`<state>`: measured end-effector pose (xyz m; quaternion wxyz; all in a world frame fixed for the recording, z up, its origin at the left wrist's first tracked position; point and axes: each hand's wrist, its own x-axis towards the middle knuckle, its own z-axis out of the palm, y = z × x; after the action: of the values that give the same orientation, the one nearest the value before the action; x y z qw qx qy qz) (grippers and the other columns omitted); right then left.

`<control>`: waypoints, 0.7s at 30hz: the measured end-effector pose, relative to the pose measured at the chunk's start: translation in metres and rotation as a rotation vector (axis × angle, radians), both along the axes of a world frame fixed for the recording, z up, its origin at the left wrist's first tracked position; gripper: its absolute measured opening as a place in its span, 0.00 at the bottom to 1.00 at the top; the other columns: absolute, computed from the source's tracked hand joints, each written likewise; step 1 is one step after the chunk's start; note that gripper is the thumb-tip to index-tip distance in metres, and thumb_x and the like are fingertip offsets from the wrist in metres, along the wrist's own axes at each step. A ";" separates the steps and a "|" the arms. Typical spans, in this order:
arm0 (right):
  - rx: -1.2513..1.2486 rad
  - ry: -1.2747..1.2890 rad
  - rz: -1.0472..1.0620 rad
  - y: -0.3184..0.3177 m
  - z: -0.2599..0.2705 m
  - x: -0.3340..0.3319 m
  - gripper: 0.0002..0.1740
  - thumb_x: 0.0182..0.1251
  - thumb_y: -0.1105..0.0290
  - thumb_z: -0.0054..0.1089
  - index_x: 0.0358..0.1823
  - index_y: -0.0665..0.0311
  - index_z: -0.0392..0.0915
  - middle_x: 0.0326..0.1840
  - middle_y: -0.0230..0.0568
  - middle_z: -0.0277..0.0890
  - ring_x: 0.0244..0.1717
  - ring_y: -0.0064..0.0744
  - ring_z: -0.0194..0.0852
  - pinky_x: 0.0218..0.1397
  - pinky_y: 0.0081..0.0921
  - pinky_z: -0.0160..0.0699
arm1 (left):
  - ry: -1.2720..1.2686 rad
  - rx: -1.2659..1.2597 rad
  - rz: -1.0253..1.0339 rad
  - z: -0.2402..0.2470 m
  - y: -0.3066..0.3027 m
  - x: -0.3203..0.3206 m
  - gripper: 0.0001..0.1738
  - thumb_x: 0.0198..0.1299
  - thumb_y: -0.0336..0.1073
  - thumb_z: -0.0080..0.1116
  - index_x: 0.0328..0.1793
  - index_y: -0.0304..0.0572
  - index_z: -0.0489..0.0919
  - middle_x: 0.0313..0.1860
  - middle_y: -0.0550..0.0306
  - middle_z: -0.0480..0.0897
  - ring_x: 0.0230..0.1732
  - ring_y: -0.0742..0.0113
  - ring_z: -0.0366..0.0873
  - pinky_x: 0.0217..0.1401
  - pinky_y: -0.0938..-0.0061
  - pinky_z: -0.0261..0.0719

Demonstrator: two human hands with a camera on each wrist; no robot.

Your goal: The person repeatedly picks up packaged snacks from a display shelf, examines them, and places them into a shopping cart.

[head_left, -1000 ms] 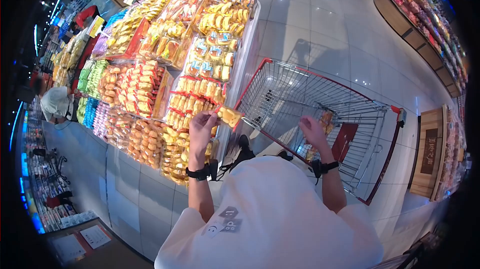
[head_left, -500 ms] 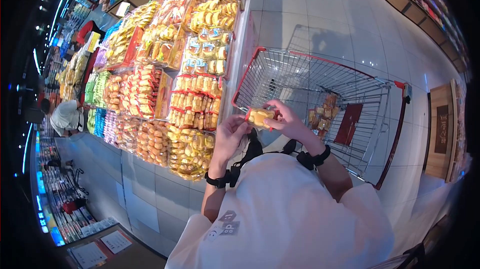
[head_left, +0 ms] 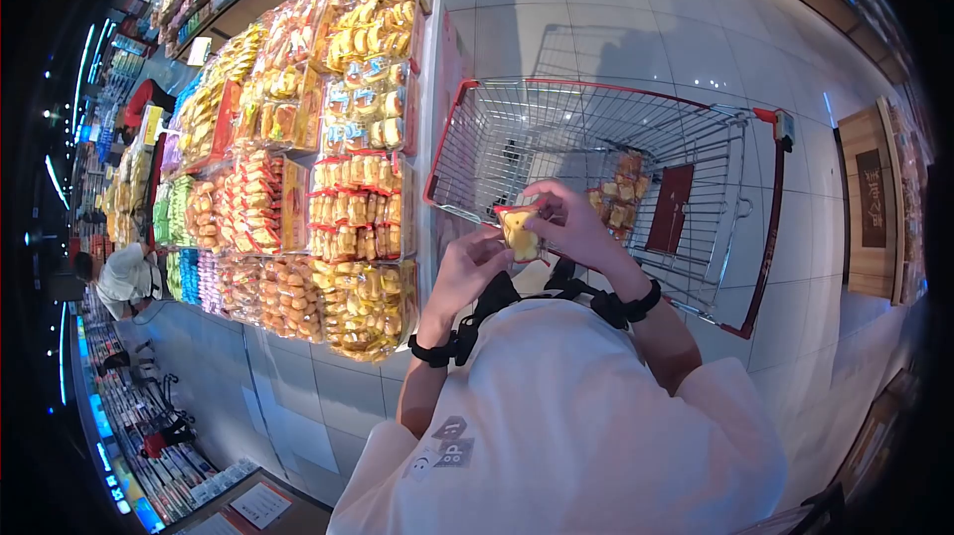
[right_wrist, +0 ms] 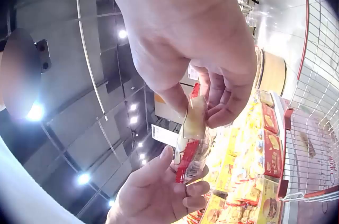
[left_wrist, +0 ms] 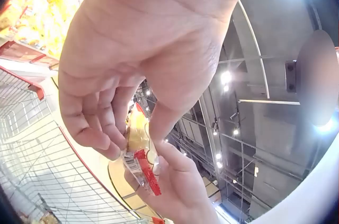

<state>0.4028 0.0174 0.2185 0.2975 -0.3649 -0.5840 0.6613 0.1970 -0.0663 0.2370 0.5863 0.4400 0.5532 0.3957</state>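
Fingers of the left hand and right hand pinch opposite ends of a small packet, shiny clear-and-red plastic round something yellow. From it, the wire cart stands toward two o'clock, glossy packs inside; film-wrapped baked goods are heaped toward ten o'clock.

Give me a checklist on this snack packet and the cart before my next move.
1. Right hand gripping the snack packet: ok, thumb and fingers pinch it.
2. Left hand steadying it: ok, it holds the packet too.
3. One hand free: not ok, both are occupied.
4. Wrapper seals intact all round: cannot tell, fingers cover parts.
5. Date readable: cannot tell, no legible date shows.
6. Cart nearby and open-topped: ok, with packaged snacks inside.
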 end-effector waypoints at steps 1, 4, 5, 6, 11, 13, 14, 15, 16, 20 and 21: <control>-0.032 0.094 -0.059 0.000 -0.003 0.003 0.22 0.65 0.73 0.68 0.59 0.64 0.73 0.36 0.31 0.79 0.38 0.19 0.77 0.44 0.22 0.80 | 0.005 0.008 -0.026 0.000 0.001 0.006 0.16 0.65 0.27 0.64 0.57 0.26 0.78 0.37 0.56 0.86 0.39 0.75 0.83 0.44 0.79 0.81; -0.018 0.089 -0.068 -0.003 -0.003 0.018 0.21 0.66 0.73 0.68 0.59 0.67 0.73 0.40 0.34 0.81 0.40 0.19 0.79 0.45 0.21 0.80 | 0.075 0.002 -0.095 -0.008 0.005 0.019 0.15 0.66 0.28 0.64 0.56 0.27 0.79 0.39 0.57 0.86 0.38 0.76 0.82 0.42 0.80 0.80; -0.020 0.087 -0.072 -0.003 -0.005 0.022 0.21 0.66 0.73 0.68 0.59 0.67 0.73 0.40 0.34 0.81 0.40 0.19 0.79 0.45 0.21 0.80 | 0.142 -0.011 -0.133 -0.010 0.006 0.023 0.14 0.66 0.28 0.64 0.56 0.28 0.80 0.41 0.57 0.86 0.39 0.77 0.80 0.41 0.80 0.78; -0.026 0.091 -0.081 -0.004 -0.009 0.026 0.21 0.66 0.73 0.69 0.58 0.67 0.74 0.41 0.35 0.81 0.41 0.19 0.79 0.46 0.22 0.81 | 0.140 -0.012 -0.136 -0.012 0.007 0.026 0.14 0.66 0.28 0.64 0.56 0.28 0.80 0.41 0.57 0.86 0.39 0.77 0.80 0.41 0.80 0.78; -0.070 -0.038 0.009 -0.008 -0.005 0.047 0.21 0.66 0.71 0.69 0.58 0.68 0.75 0.44 0.37 0.83 0.43 0.21 0.81 0.49 0.23 0.82 | 0.066 -0.066 -0.103 -0.010 0.010 0.044 0.12 0.67 0.26 0.62 0.55 0.29 0.81 0.41 0.56 0.86 0.37 0.77 0.81 0.38 0.80 0.79; -0.202 0.038 0.037 -0.014 -0.011 0.051 0.22 0.66 0.70 0.70 0.57 0.70 0.74 0.44 0.37 0.83 0.42 0.22 0.81 0.50 0.24 0.82 | 0.023 -0.058 -0.104 -0.012 0.012 0.050 0.12 0.67 0.25 0.62 0.55 0.29 0.80 0.41 0.56 0.86 0.38 0.76 0.81 0.39 0.80 0.80; -0.201 0.038 0.030 -0.015 -0.011 0.054 0.22 0.66 0.70 0.70 0.57 0.70 0.74 0.44 0.37 0.83 0.42 0.22 0.81 0.50 0.24 0.82 | -0.023 -0.057 -0.102 -0.013 0.013 0.054 0.12 0.67 0.25 0.61 0.55 0.30 0.80 0.42 0.56 0.86 0.38 0.76 0.82 0.39 0.80 0.80; -0.165 0.000 0.022 -0.015 -0.012 0.058 0.21 0.67 0.69 0.69 0.57 0.71 0.74 0.44 0.37 0.83 0.43 0.22 0.81 0.50 0.24 0.82 | -0.024 -0.057 -0.111 -0.014 0.014 0.057 0.12 0.67 0.25 0.61 0.55 0.30 0.80 0.42 0.56 0.86 0.38 0.76 0.82 0.39 0.80 0.80; -0.130 -0.039 0.012 -0.015 -0.011 0.062 0.21 0.67 0.69 0.69 0.56 0.72 0.74 0.44 0.37 0.82 0.43 0.22 0.81 0.50 0.24 0.82 | -0.024 -0.041 -0.110 -0.016 0.016 0.060 0.14 0.66 0.24 0.62 0.57 0.30 0.79 0.42 0.56 0.86 0.38 0.76 0.82 0.39 0.80 0.80; -0.090 -0.060 -0.064 -0.015 -0.004 0.082 0.21 0.69 0.68 0.67 0.57 0.72 0.73 0.45 0.37 0.82 0.46 0.24 0.81 0.50 0.25 0.82 | -0.003 0.029 -0.096 -0.016 0.024 0.075 0.17 0.64 0.24 0.64 0.59 0.32 0.78 0.43 0.58 0.86 0.40 0.76 0.82 0.41 0.81 0.80; -0.098 -0.055 -0.113 -0.013 -0.006 0.088 0.21 0.70 0.69 0.65 0.59 0.71 0.72 0.46 0.37 0.81 0.47 0.25 0.81 0.50 0.25 0.83 | -0.006 0.032 -0.100 -0.018 0.025 0.076 0.17 0.64 0.24 0.64 0.59 0.32 0.78 0.43 0.58 0.86 0.40 0.76 0.82 0.41 0.81 0.80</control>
<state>0.4912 0.0045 0.2122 0.3002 -0.4294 -0.5375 0.6608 0.2730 -0.0414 0.2189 0.6001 0.4752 0.5222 0.3759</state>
